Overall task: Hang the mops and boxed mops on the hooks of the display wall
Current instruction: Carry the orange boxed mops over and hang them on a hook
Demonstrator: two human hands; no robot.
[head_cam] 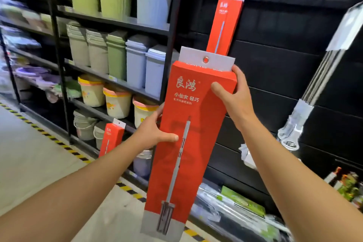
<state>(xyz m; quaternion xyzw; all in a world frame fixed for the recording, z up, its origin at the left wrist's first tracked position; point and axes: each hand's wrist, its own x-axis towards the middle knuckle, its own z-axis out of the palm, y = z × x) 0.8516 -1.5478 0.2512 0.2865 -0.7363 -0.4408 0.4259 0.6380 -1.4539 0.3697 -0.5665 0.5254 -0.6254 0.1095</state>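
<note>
Boxed mop (188, 133), red, held upright before the display wall (275, 76), its long axis running steeply upward and leaning slightly right. Your right hand (233, 96) grips the upper right corner, thumb on the printed face and fingers curled round the edge; your left hand (155, 133) grips the left edge lower down, thumb likewise across the front. The white hang tab with its metal eyelet (205, 59) tops the box, just above your right hand, so that hand is nearer the point of engagement. A second boxed mop (225, 25) hangs on the wall directly above and behind the eyelet. Any free hook is hard to make out against the dark panel; it probably lies above the tab, so the box likely must rise along its own axis.
</note>
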